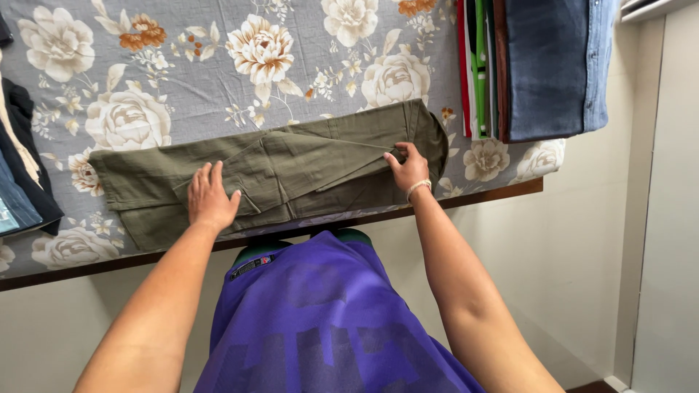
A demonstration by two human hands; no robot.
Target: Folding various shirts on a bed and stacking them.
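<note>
two hands work on one garment here, and the biggest thing under them is the floral bedsheet (218, 87), grey with cream and orange roses, spread over a flat surface whose dark wooden edge (480, 196) runs along the near side. next in size is the olive-green garment (291, 171), trousers by the look of it, lying lengthwise near that edge and already doubled over itself, with a diagonal fold across its middle. a stack of folded clothes (539, 65), denim blue on top with red, green and brown edges showing beside it, sits at the far right of the sheet, well apart from the olive piece. dark folded garments (18, 167) lie at the left margin.

the left hand (211, 198) lies open and flat, fingers spread, pressing the left part of the cloth. the right hand (409, 167), with a pale bracelet (419, 188) at its wrist, pinches a fold near the right end between thumb and fingers.

judging from this, the folding is midway: one fold made, the shape still long. the next fold would call for the pinched end to be carried over evenly while the flat palm anchors the rest, so the layers don't slip.
</note>
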